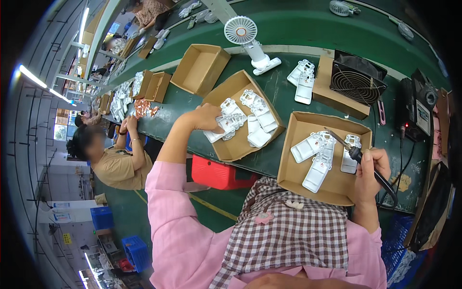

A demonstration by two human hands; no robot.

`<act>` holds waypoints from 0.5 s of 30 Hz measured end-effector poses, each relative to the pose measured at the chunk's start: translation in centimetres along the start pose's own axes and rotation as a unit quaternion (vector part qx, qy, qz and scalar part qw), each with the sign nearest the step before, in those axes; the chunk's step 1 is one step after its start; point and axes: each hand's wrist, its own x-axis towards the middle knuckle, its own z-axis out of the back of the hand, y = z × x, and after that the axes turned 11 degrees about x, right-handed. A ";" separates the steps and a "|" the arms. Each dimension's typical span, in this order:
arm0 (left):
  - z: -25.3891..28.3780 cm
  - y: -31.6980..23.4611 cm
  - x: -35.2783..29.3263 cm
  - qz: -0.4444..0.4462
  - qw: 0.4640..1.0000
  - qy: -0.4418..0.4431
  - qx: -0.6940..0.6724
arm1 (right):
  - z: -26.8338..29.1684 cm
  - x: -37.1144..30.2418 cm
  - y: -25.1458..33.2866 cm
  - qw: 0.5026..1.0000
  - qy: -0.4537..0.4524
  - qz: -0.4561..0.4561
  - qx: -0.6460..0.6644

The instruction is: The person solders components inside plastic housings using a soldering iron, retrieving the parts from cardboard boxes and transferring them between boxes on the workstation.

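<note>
My left hand (206,118) reaches over the rim of a shallow cardboard box (232,150), its fingers closed at the edge of a white plastic casing (213,137). More white casings (260,113) with small circuit parts lie beside it in that box. In my right hand (374,171) is a soldering iron (355,154), its tip pointing up and left over a second cardboard box (332,187). Several similar casings (315,176) rest in this box, partly overlapping. The fingertips of my left hand are partly hidden among the casings.
Beyond the boxes stand a white fan (241,31), an empty carton (197,70) and more casings (304,86). A black fan unit (358,79) and a black powered device (417,113) are at right. A co-worker (115,159) sits left, near a red stool (211,173).
</note>
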 end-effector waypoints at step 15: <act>-0.9 1.7 0.9 -0.102 0.947 -0.053 -0.299 | -0.4 0.3 0.4 1.000 -0.013 -0.008 0.001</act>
